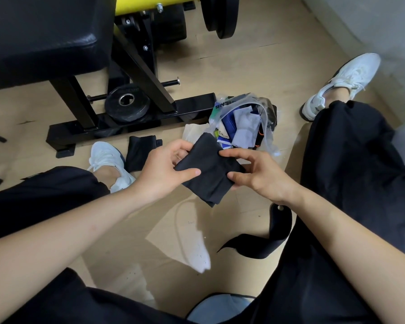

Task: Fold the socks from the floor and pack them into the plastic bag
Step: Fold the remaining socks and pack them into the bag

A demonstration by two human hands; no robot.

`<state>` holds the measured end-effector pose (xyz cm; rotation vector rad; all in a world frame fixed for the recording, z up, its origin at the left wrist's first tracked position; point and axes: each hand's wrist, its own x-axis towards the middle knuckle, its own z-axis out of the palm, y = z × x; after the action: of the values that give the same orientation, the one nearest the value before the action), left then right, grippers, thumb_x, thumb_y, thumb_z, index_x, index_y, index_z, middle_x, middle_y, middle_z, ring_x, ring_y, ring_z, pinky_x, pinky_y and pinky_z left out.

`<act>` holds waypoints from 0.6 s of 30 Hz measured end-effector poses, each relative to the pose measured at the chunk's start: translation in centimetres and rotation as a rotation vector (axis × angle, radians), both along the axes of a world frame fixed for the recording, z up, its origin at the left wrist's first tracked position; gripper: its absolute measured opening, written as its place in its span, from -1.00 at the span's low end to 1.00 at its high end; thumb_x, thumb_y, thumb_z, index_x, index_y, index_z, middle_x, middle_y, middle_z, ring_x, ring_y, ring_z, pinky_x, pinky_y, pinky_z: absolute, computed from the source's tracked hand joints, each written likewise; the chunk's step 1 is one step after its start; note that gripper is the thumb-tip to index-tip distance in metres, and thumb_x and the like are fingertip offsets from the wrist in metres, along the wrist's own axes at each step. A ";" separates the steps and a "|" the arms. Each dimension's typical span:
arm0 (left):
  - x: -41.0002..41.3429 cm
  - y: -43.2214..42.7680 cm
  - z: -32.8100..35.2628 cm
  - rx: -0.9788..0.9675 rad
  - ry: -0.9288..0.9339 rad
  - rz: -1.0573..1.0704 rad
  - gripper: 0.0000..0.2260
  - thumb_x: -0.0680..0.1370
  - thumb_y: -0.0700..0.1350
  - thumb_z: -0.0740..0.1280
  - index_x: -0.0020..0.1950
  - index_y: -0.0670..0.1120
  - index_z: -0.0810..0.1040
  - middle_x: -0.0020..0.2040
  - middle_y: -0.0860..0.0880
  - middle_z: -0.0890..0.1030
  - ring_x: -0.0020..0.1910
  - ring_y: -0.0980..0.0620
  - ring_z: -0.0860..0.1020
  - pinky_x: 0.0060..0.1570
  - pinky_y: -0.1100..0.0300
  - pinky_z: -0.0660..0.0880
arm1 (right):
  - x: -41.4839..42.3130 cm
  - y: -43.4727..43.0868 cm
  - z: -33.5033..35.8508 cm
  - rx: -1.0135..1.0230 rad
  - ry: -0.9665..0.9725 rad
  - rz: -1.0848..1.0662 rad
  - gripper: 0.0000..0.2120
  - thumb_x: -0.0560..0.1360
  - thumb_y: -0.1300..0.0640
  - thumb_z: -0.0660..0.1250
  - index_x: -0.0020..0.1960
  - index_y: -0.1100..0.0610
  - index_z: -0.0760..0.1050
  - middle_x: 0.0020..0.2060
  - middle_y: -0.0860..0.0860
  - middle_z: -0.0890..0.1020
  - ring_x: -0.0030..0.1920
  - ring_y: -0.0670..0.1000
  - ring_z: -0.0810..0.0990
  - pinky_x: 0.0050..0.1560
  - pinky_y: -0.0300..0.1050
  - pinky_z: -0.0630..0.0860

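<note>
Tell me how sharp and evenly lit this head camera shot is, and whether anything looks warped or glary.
Head view: the left hand, right hand and the black sock they hold are sharp; wide-angle warping bends the picture edges; light is soft, faint shadows on the floor; slight sheen on the plastic bag.

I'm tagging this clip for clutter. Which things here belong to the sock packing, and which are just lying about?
Job in hand: black sock gripped by left hand and right hand; plastic bag; second black sock and white sock on the floor.

Lying about: weight bench; weight plate.
</note>
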<state>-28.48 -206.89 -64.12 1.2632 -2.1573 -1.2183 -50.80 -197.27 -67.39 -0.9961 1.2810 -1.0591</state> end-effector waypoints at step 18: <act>0.1 1.6 -1.4 -0.604 -0.001 -0.489 -0.63 0.47 -0.41 0.40 0.21 -0.10 0.67 0.08 0.04 0.65 -0.03 -0.07 0.58 -0.09 -0.02 0.52 | 0.7 -0.3 1.0 0.142 -0.297 -0.193 -0.73 0.41 0.08 0.48 0.07 0.16 0.60 -0.03 0.22 0.60 -0.06 0.19 0.65 -0.09 0.04 0.64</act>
<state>-28.35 -205.33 -65.52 0.5019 -2.6354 -0.6078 -50.14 -197.52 -66.43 -0.5911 1.2033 -1.1964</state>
